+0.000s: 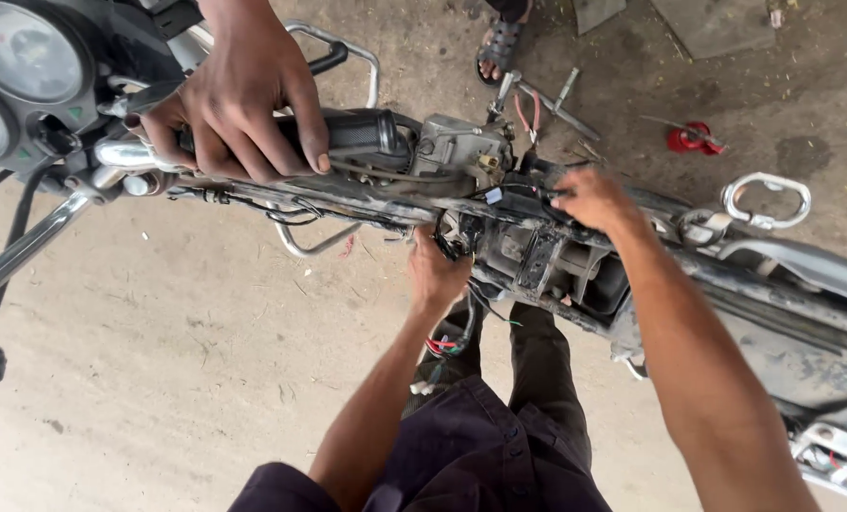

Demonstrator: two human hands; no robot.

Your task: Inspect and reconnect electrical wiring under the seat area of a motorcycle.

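Trousers (499, 446), dark, fill the near edge, where the person stands against a stripped motorcycle frame (537, 256). Left hand (435, 275) reaches up under the frame, fingers curled into the wiring (461, 242); what they pinch is hidden. Right hand (589, 197) rests on top, fingers bent over a black connector (509, 199), seemingly steadying it from above. Another person's hand (239, 100) grips the handlebar grip (352, 133), likely holding the bike upright. Beyond, tools (552, 100) lie on the concrete floor (158, 360).

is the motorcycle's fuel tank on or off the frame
Off: the frame spine lies bare, wiring exposed, under the left hand and right hand.
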